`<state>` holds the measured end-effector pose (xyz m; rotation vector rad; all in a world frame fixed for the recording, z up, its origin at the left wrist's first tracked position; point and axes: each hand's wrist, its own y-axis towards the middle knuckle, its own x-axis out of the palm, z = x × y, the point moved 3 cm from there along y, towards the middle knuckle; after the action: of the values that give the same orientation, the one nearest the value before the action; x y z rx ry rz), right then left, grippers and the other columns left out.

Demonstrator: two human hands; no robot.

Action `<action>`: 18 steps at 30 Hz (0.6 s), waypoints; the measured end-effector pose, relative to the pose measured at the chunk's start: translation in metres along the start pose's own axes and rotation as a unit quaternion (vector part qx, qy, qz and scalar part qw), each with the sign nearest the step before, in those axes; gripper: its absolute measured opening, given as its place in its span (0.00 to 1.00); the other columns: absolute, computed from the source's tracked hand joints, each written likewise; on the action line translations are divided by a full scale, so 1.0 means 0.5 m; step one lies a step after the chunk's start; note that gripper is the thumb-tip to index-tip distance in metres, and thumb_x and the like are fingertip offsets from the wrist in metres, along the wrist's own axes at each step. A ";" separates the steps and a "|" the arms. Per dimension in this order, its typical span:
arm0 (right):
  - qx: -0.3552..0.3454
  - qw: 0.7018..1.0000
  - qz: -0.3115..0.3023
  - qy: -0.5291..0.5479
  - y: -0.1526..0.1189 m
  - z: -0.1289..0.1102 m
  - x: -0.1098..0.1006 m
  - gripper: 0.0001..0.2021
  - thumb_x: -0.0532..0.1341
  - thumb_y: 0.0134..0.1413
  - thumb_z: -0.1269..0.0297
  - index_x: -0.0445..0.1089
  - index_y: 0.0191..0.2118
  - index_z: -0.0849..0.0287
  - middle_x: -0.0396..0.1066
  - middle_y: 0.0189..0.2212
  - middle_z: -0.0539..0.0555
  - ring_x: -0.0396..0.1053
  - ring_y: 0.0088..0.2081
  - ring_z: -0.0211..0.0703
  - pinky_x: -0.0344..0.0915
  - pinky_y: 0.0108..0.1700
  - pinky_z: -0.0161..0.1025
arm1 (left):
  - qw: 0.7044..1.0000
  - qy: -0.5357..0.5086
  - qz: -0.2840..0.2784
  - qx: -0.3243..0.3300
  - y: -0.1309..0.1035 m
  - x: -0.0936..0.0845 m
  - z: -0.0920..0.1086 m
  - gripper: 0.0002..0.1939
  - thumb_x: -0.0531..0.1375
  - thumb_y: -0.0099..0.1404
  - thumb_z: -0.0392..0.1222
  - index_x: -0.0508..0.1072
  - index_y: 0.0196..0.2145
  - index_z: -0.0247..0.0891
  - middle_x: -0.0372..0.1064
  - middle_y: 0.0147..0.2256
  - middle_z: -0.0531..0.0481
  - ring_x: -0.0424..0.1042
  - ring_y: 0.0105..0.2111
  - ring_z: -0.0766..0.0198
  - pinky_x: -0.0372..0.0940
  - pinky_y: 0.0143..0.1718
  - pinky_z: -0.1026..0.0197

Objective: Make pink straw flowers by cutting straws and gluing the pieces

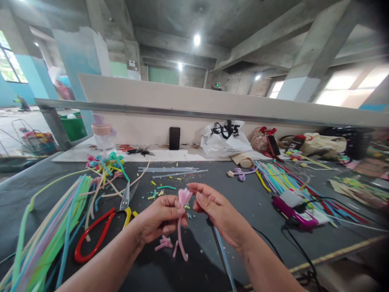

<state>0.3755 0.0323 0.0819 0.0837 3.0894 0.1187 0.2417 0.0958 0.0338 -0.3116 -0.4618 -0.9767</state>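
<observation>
In my left hand [165,213], closed in a pinch, is a pink flower [184,197] made of tube-like strips, its petals fanned upward and its thin stem hanging below the fingers. My right hand [209,200] is just right of the petals, fingers loosely curved and apart, with nothing visible in them; whether a fingertip touches a petal I cannot tell. On the dark tabletop under my hands lie a small pink cut-petal piece [164,242] and a short pink offcut [175,249]. Beside my left forearm, scissors [124,205] with red and yellow handles lie with blades apart.
Bundles of coloured tubes lie at left [60,227] and right [273,176]. Finished-looking small flowers [106,164] sit at the back left. A purple-and-white device [299,213] with black cords is at right. A phone [174,138] and white bag [226,140] stand along the back.
</observation>
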 end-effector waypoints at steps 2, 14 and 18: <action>0.003 1.000 -0.009 0.007 -0.001 0.004 0.001 0.18 0.56 0.55 0.54 0.65 0.49 0.56 0.67 0.33 0.51 0.63 0.32 0.37 0.61 0.39 0.36 | 1.000 0.001 -0.016 -0.007 -0.002 0.003 -0.001 0.09 0.62 0.54 0.39 0.66 0.27 0.32 0.70 0.21 0.48 0.51 0.10 0.80 0.39 0.10 0.72; -0.011 0.995 0.054 -0.083 0.019 0.015 -0.011 0.14 0.55 0.53 0.61 0.64 0.45 0.59 0.67 0.37 0.54 0.62 0.30 0.35 0.61 0.35 0.35 | 0.977 -0.105 -0.183 0.037 -0.019 -0.016 -0.004 0.10 0.58 0.58 0.42 0.64 0.24 0.34 0.60 0.16 0.55 0.46 0.07 0.79 0.43 0.06 0.73; -0.028 0.990 0.034 -0.132 0.026 0.041 -0.004 0.13 0.55 0.52 0.64 0.65 0.44 0.60 0.67 0.35 0.53 0.63 0.31 0.36 0.62 0.33 0.35 | 0.977 -0.103 -0.183 0.037 -0.018 -0.027 -0.008 0.11 0.60 0.57 0.44 0.64 0.23 0.34 0.58 0.15 0.56 0.46 0.08 0.79 0.44 0.08 0.73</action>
<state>0.3790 0.0467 0.0623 0.1867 2.8169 0.1800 0.2287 0.0987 0.0240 -0.2662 -0.7608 -1.2889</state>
